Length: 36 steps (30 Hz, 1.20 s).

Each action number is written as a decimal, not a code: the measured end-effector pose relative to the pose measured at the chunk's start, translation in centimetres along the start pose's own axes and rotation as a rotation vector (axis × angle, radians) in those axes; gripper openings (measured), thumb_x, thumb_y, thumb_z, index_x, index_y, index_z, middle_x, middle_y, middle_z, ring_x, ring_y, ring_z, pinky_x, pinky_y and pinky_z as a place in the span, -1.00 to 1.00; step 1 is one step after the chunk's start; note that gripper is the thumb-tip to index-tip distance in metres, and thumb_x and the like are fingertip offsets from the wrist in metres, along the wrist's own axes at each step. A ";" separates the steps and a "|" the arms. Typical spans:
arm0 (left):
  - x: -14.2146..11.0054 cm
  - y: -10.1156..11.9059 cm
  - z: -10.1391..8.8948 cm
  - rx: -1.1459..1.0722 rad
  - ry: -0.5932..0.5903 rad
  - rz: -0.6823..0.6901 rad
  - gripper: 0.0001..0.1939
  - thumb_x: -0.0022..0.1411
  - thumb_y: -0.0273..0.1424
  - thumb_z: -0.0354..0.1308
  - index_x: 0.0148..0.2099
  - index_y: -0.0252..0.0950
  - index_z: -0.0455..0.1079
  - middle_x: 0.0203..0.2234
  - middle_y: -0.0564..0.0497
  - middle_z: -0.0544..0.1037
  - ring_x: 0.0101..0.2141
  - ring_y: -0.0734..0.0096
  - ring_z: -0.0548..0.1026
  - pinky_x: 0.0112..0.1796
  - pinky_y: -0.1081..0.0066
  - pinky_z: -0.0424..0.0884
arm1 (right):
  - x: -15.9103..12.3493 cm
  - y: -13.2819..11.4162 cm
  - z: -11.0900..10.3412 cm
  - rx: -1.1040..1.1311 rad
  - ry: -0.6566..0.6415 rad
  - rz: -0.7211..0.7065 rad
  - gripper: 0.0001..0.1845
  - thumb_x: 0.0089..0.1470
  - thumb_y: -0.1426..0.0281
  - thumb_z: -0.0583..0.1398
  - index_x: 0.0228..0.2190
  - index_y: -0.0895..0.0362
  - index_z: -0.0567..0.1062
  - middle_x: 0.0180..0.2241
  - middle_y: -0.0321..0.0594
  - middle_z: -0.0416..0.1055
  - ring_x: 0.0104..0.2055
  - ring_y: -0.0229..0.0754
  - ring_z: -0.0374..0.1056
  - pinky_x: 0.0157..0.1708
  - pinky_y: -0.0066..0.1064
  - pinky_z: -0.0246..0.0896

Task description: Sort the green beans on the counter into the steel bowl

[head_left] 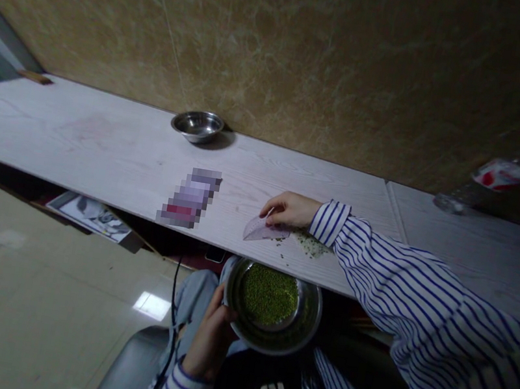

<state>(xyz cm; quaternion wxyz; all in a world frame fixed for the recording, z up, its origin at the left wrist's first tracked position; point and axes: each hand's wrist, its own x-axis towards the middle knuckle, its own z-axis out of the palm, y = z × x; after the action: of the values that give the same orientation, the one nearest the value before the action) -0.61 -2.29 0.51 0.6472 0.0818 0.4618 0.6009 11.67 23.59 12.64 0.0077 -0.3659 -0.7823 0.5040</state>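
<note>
Person seated at a pale bench [114, 148], both hands in view from where I stand. Left hand [214, 335] gripping the near-left rim of a large metal bowl [308, 324], thumb over the edge, fingers at the outside. Bowl sits at lap level, just below the bench's front edge, tipped a little, green beans [268, 296] spread over its bottom. Right hand [293, 210] on the bench just beyond the bowl: fingers bent, tips touching the top edge of a thin, pale lilac sheet [255, 228]; can't tell if it's pinched. Small pile of whitish bits mixed with green [314, 246] right beside the sheet, by the striped cuff. Few loose beans near the front edge. Small metal bowl [196, 126] upright farther back, by the wall. Pixelated flat item [190, 197] left of the right hand. Clear plastic bottle [500, 174], white cap, red-and-white label, far right.
</note>
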 end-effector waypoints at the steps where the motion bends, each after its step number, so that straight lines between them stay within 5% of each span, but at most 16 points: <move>1: 0.0 0.1 0.0 0.006 0.002 -0.004 -0.38 -0.02 -0.43 0.22 0.16 -0.11 0.46 -0.11 -0.15 0.61 -0.32 0.07 0.53 -0.40 0.25 0.44 | -0.2 0.0 0.1 0.001 -0.002 -0.004 -0.78 0.05 0.60 0.30 -0.21 0.24 0.64 -0.49 -0.28 0.59 -0.47 -0.28 0.44 -0.35 -0.43 0.36; 12: -0.3 0.4 0.9 0.046 -0.002 0.005 -0.26 -0.02 -0.39 0.21 0.27 -0.11 0.33 0.00 -0.16 0.60 -0.07 -0.09 0.56 -0.26 0.20 0.50 | -3.7 0.0 2.2 0.052 -0.016 0.002 -0.80 0.06 0.58 0.30 -0.23 0.21 0.64 -0.51 -0.31 0.57 -0.47 -0.28 0.43 -0.34 -0.42 0.37; 20: -0.4 0.3 1.2 0.028 -0.014 0.011 -0.25 -0.03 -0.39 0.24 0.28 -0.15 0.33 0.05 -0.20 0.57 -0.12 -0.08 0.58 -0.25 0.18 0.51 | -6.7 0.3 3.8 0.036 0.024 -0.041 -0.80 0.08 0.56 0.31 -0.21 0.19 0.65 -0.52 -0.35 0.56 -0.50 -0.34 0.44 -0.43 -0.50 0.34; 26: -0.2 -0.4 0.9 0.090 -0.001 0.020 -0.29 -0.04 -0.35 0.25 0.23 -0.13 0.38 0.07 -0.20 0.56 -0.14 -0.06 0.57 -0.31 0.23 0.47 | -9.2 1.1 3.4 0.113 0.272 -0.049 -0.76 0.14 0.51 0.28 -0.13 0.18 0.64 -0.36 -0.19 0.66 -0.40 -0.28 0.54 -0.33 -0.42 0.46; 36: -0.8 -2.1 -0.2 0.086 0.051 0.040 -0.35 0.00 -0.36 0.30 0.19 -0.07 0.37 -0.23 0.01 0.58 -0.36 0.25 0.50 -0.40 0.37 0.37 | -15.3 4.0 1.3 0.197 0.612 -0.124 -0.60 0.02 0.24 0.38 -0.12 0.17 0.65 -0.29 -0.08 0.69 -0.28 -0.09 0.61 -0.12 -0.15 0.54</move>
<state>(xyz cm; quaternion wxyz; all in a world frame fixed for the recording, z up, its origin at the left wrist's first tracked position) 0.85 -3.61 -0.65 0.6190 0.1031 0.5019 0.5952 24.70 14.60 14.28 0.3084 -0.4497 -0.7121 0.4423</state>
